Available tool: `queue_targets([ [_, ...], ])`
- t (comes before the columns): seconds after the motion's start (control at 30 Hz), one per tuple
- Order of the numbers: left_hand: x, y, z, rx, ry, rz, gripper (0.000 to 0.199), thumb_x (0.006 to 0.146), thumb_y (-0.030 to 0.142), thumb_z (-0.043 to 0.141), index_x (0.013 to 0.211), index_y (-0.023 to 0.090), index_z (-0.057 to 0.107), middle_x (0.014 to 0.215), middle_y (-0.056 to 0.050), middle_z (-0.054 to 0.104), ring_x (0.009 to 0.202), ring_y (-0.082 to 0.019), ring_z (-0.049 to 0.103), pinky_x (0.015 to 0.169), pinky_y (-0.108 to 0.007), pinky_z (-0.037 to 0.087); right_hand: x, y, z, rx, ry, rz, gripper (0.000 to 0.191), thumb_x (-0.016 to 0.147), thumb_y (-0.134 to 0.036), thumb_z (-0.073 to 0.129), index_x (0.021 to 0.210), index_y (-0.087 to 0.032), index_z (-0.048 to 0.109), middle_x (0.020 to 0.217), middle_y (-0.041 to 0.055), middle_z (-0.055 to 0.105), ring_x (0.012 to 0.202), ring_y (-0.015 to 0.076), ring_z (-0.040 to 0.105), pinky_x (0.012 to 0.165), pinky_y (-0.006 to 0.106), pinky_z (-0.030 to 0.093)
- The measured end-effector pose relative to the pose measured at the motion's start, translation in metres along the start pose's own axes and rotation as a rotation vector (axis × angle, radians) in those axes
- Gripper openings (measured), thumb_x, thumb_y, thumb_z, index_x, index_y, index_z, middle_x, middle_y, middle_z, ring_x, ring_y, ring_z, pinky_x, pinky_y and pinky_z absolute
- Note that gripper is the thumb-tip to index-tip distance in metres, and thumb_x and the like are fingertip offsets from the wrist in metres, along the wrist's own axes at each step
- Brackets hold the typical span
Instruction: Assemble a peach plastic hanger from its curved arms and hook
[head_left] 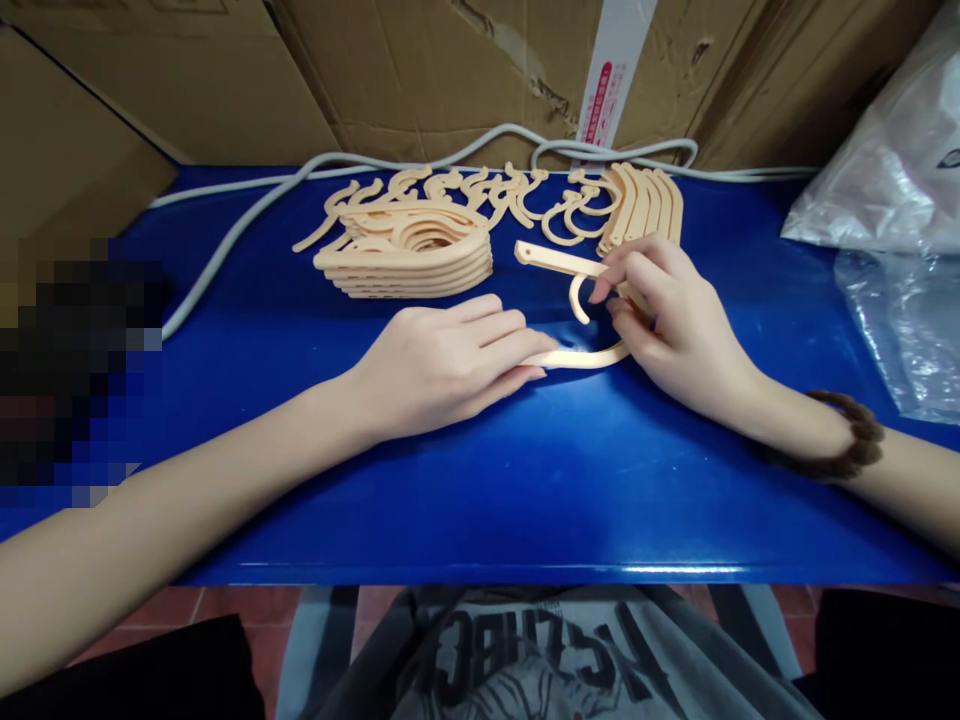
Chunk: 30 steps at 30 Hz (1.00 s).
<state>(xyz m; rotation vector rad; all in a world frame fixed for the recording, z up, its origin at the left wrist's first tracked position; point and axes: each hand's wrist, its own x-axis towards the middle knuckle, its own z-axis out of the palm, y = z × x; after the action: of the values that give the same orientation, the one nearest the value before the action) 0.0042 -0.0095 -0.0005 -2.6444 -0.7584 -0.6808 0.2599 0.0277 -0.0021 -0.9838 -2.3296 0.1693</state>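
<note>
My left hand (457,365) pinches one end of a curved cream plastic piece (585,358) above the blue table. The other end of that piece runs to my right hand (675,325), whose fingers are closed on it. A straight cream arm with a hole at its tip (551,258) and a small hook (576,298) stick out to the left of my right fingers. How these parts join is hidden by my right hand. Beyond my left hand sits a stack of cream folded hanger pieces (409,270).
Loose cream hooks (517,195) and a row of curved arms (649,205) lie along the back of the blue table (525,500). A grey cable (240,225) runs behind them, before cardboard boxes (450,80). Clear plastic bags (885,170) lie at the right.
</note>
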Motion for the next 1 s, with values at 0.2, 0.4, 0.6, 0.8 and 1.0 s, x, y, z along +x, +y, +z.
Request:
queue_targets([
  [0.2,-0.001,-0.003,0.005,0.006,-0.087,-0.051,0.022,0.105,0.026,0.053,0.116,0.019,0.07,0.104,-0.005,0.072,0.094,-0.02,0.066,0.064,-0.029,0.046,0.001,0.001,0.001,-0.063,-0.063,0.028,0.023,0.085,-0.005,0.045,0.094,-0.022,0.058,0.105,0.0094,0.068,0.104,0.0306,0.06,0.088,0.048,0.046],
  [0.4,-0.002,-0.005,0.006,-0.005,-0.123,-0.059,0.027,0.102,0.02,0.052,0.122,0.018,0.069,0.107,-0.007,0.068,0.093,-0.023,0.064,0.066,-0.031,0.049,0.001,0.0,0.002,-0.14,-0.083,0.106,0.022,0.089,-0.01,0.046,0.098,-0.023,0.061,0.103,0.0053,0.072,0.103,0.0302,0.059,0.084,0.044,0.039],
  [0.6,0.0,-0.004,0.005,-0.01,-0.113,-0.046,0.025,0.101,0.016,0.051,0.12,0.014,0.066,0.107,-0.006,0.072,0.096,-0.024,0.065,0.076,-0.034,0.054,0.001,0.001,0.003,-0.157,-0.088,0.142,0.022,0.089,-0.012,0.05,0.103,-0.023,0.063,0.108,0.0081,0.071,0.102,0.0299,0.061,0.085,0.044,0.038],
  [0.8,-0.001,-0.005,0.007,-0.038,-0.133,-0.056,0.021,0.102,0.017,0.05,0.113,0.017,0.068,0.107,-0.005,0.073,0.097,-0.022,0.066,0.077,-0.032,0.053,0.0,0.004,0.005,-0.155,-0.087,0.132,0.017,0.094,-0.015,0.049,0.099,-0.024,0.061,0.106,0.0063,0.071,0.105,0.031,0.061,0.085,0.046,0.036],
  [1.0,0.006,-0.011,-0.016,0.023,-0.058,-0.132,0.023,0.102,0.022,0.05,0.114,0.016,0.069,0.113,-0.009,0.073,0.107,-0.024,0.067,0.087,-0.034,0.055,-0.001,0.001,-0.001,-0.119,-0.032,0.003,0.013,0.096,-0.018,0.051,0.102,-0.025,0.061,0.111,0.0095,0.069,0.105,0.0315,0.06,0.082,0.045,0.039],
])
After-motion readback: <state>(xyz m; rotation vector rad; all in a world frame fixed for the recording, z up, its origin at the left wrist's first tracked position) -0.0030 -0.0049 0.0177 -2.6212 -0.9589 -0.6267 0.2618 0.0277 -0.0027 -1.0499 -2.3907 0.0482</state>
